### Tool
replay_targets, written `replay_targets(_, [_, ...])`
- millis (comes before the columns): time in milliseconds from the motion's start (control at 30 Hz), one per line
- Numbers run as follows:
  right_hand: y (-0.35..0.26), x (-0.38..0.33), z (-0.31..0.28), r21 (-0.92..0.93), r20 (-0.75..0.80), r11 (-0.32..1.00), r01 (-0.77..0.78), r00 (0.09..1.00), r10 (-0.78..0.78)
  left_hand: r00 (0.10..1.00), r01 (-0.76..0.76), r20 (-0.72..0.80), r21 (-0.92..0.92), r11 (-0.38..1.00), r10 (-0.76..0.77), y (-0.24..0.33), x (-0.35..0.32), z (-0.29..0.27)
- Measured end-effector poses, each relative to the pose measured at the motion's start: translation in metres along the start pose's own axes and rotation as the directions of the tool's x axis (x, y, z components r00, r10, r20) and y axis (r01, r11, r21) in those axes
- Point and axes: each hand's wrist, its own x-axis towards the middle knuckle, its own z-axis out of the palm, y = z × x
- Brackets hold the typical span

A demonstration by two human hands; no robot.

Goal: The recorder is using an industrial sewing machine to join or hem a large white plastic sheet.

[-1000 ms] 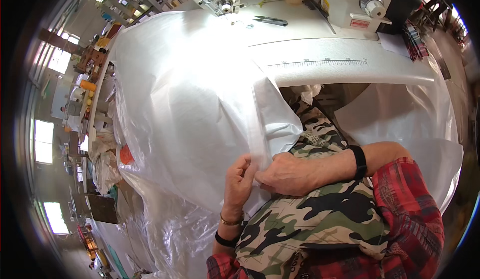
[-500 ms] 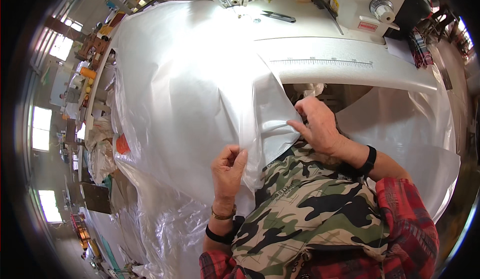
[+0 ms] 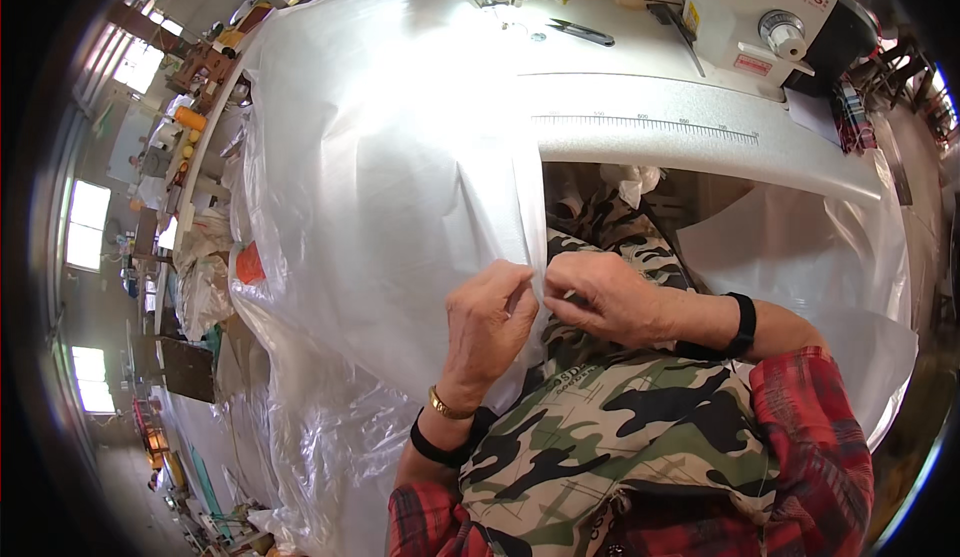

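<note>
The view looked steeply down from the wearer's head, through the left of two side-by-side fisheye cameras. It faced forward across the front edge of the sewing table (image 3: 690,150), close above the left hand (image 3: 488,329) and right hand (image 3: 612,299); beyond that edge, the sewing machine (image 3: 740,22) was cut off at the top.

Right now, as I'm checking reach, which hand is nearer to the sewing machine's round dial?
Right. In the picture, the right hand is below and left of the dial, by the white sheet; the left hand is farther left.
</note>
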Motion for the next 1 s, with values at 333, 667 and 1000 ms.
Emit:
replay_targets(333, [-0.014,-0.004,0.015,-0.397,0.118,0.892,0.217,0.976,-0.185,0.969,0.244,0.131,-0.400,0.884,-0.208,-0.017,-0.008,0.001])
replay_targets(667, [0.026,0.020,0.012,0.027,-0.244,0.998,-0.064,0.967,0.068,0.935,0.322,-0.027,-0.351,0.879,-0.353,-0.024,-0.014,-0.024])
replay_targets(1000, [0.104,0.168,0.159,0.101,-0.055,0.899,0.427,0.904,-0.424,0.930,-0.187,0.362,0.304,0.934,0.069,0.051,0.066,-0.125])
